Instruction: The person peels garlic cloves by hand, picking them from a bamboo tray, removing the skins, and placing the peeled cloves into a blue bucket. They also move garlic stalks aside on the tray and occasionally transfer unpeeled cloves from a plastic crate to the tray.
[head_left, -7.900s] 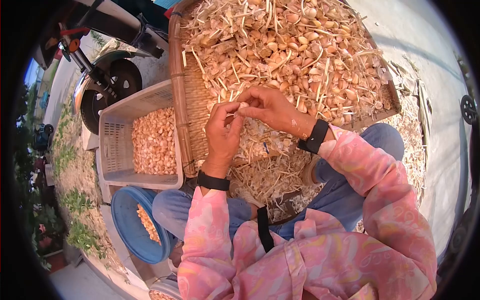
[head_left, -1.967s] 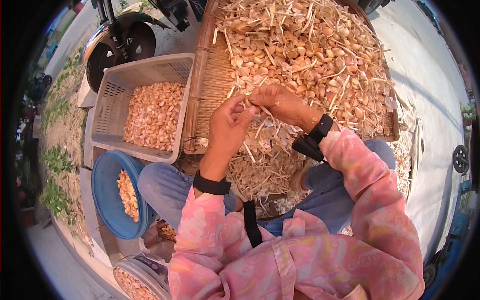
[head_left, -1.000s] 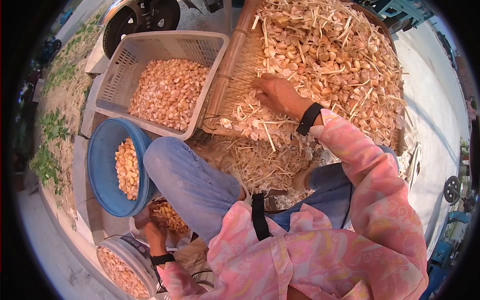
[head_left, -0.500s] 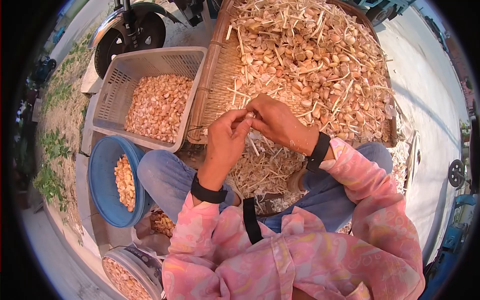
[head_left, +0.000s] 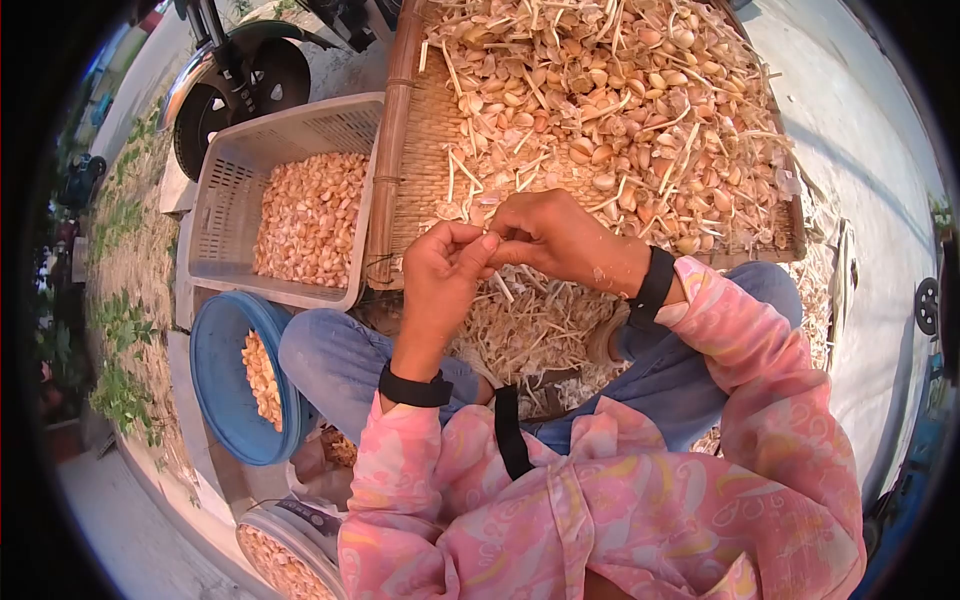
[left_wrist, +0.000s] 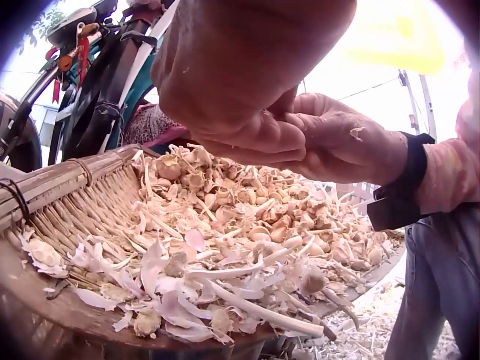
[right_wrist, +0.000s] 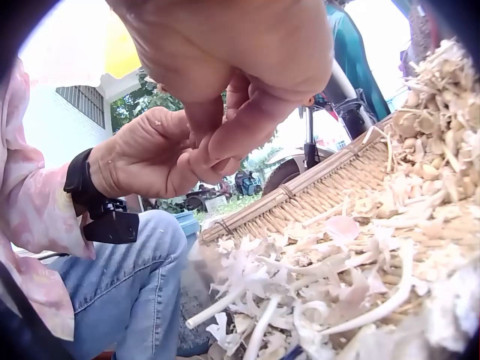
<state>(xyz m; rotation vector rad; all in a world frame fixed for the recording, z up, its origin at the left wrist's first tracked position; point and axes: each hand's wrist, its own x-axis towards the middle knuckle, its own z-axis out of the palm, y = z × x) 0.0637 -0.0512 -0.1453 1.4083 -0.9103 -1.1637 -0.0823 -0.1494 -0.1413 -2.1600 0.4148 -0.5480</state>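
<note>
Both hands meet at the fingertips over the near edge of a woven bamboo tray (head_left: 392, 160). My left hand (head_left: 438, 285) and right hand (head_left: 570, 243) pinch a small garlic clove between thumbs and fingers. Most of that clove is hidden by the fingers, in both wrist views too. Unpeeled garlic cloves (head_left: 610, 125), mixed with dry stalks and skins, are heaped across the tray beyond the hands. Closer in, loose papery skins (left_wrist: 161, 281) and cut stalks lie below the left hand at the tray's edge.
Left of the tray stands a grey plastic crate (head_left: 222, 180) of garlic cloves. Below it are a blue bucket (head_left: 222, 400) with pale cloves and a white bucket (head_left: 318, 555) of cloves. Skins and stalks (head_left: 535, 330) litter the ground between the legs. A vehicle wheel (head_left: 265, 90) stands behind the crate.
One second ago the left hand was down near the white bucket and the right on the tray. Both came together by half a second ago and stay joined at the fingertips. The head view shifted.
</note>
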